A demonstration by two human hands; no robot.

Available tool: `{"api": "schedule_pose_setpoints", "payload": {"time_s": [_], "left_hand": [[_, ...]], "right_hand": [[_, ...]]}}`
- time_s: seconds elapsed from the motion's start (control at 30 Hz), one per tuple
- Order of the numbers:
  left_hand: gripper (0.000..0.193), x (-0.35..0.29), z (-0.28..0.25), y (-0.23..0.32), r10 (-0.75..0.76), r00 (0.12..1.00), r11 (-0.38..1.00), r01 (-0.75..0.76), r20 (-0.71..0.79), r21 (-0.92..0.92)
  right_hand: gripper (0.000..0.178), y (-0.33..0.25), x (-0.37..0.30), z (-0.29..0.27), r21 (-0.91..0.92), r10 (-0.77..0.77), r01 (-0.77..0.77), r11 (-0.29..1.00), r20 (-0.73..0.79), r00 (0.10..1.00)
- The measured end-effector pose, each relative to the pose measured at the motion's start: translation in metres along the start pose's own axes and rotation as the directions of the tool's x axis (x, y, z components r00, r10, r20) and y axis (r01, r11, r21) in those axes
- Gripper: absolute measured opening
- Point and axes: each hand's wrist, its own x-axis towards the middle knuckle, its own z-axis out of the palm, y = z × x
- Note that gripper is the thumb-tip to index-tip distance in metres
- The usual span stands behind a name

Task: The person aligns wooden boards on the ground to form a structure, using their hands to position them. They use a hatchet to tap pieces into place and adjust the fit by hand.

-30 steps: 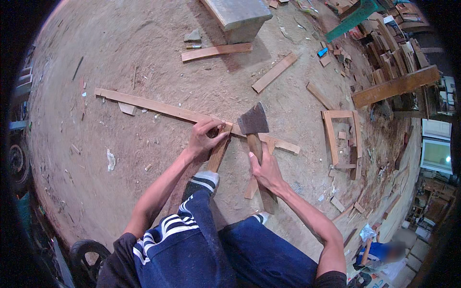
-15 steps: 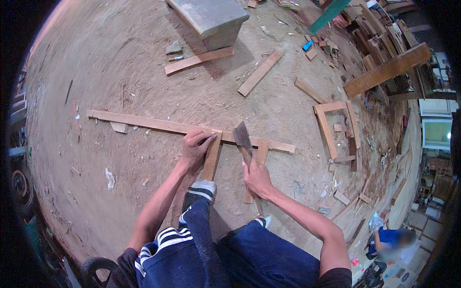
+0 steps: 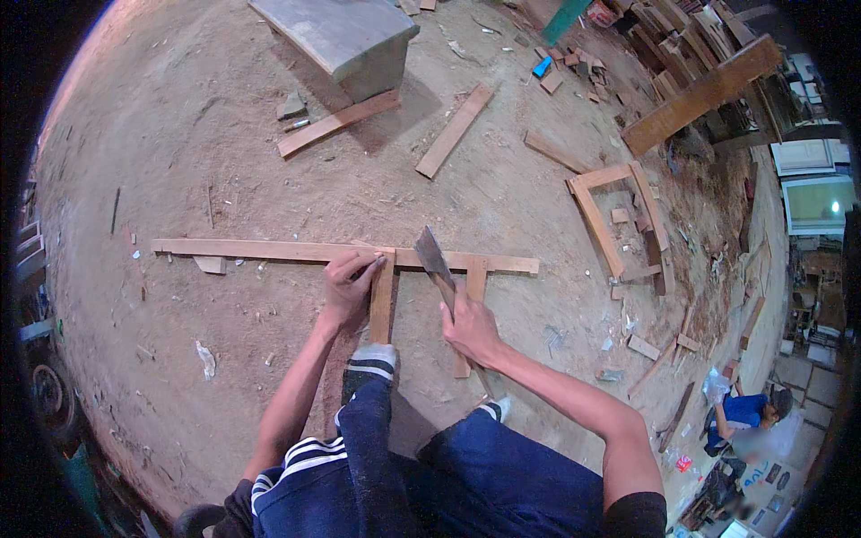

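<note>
A long wooden strip [image 3: 242,249] lies across the dirt floor in front of me. Two shorter pieces run from it toward me: a near batten [image 3: 382,309] and a second batten [image 3: 476,278] farther right. My left hand [image 3: 348,285] is closed in a pinch right at the joint of the strip and the near batten; whatever sits between the fingertips is too small to make out. Wrapped round a wooden handle, my right hand [image 3: 473,327] holds a hatchet [image 3: 434,255], its dark blade tilted up over the strip between the two battens. My socked foot [image 3: 372,357] is at the near batten's lower end.
A grey-topped block [image 3: 345,40] stands at the far side, with a loose board [image 3: 339,123] against its base. Another board [image 3: 455,130] lies nearby. On the right are a wooden frame [image 3: 596,224], stacked timber [image 3: 704,94] and a seated person [image 3: 744,417].
My view has turned a little, so the strip now looks more level. The hatchet and both hands stay near the same joint, with the left hand still pinching there.
</note>
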Motion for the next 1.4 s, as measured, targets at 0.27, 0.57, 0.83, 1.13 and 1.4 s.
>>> {"api": "schedule_pose_setpoints", "payload": {"time_s": [0.27,0.57,0.83,1.13,1.4], "left_hand": [[0.01,0.003,-0.003,0.0,-0.011,0.999,0.999,0.009,0.05,0.033],[0.01,0.002,-0.008,0.006,-0.083,0.994,0.995,0.079,0.069,0.057],[0.011,0.002,-0.007,0.005,-0.052,0.998,0.998,0.052,0.044,0.018],[0.012,-0.001,-0.003,-0.004,-0.015,1.0,1.0,0.015,0.022,-0.013],[0.011,0.0,-0.004,-0.005,-0.018,0.999,1.0,0.018,0.04,0.002]], "right_hand": [[0.063,0.002,-0.001,0.003,-0.053,0.007,-0.007,0.999,0.001,1.0],[0.064,-0.002,0.0,-0.002,-0.011,0.04,-0.04,0.999,0.033,0.999],[0.061,-0.006,0.001,-0.004,0.005,0.051,-0.051,0.999,0.059,0.997],[0.064,-0.002,-0.001,0.0,-0.007,0.033,-0.033,0.999,0.02,0.999],[0.067,-0.001,0.0,0.001,-0.021,0.036,-0.035,0.999,0.017,0.999]]}}
